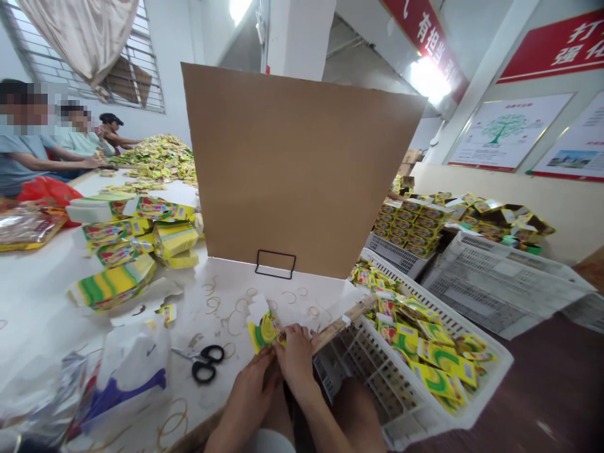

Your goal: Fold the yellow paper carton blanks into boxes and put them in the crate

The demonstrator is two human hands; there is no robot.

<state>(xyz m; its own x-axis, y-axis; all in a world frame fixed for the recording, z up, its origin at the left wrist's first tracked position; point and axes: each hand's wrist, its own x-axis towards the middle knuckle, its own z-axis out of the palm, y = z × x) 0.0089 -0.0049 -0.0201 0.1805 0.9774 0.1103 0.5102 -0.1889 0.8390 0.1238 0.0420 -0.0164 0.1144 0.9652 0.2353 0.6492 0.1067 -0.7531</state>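
Note:
At the table's near edge, both of my hands are closed around a small yellow and green printed carton point(265, 331). White flaps stand up open at its far end. My left hand point(252, 384) grips it from the near side, fingers bent. My right hand point(296, 353) holds its right side, and the fingers cover part of the print. Black-handled scissors point(204, 363) lie on the table just left of my hands. Loose rubber bands point(236, 324) are scattered around the carton. The lower part of the carton is hidden by my fingers.
A large brown cardboard sheet point(297, 170) stands upright ahead, with a black wire stand point(276, 264) at its foot. Flattened cartons point(117, 277) pile up at left. A white crate point(486, 384) of yellow packets sits at right. Several people point(28, 151) work at far left.

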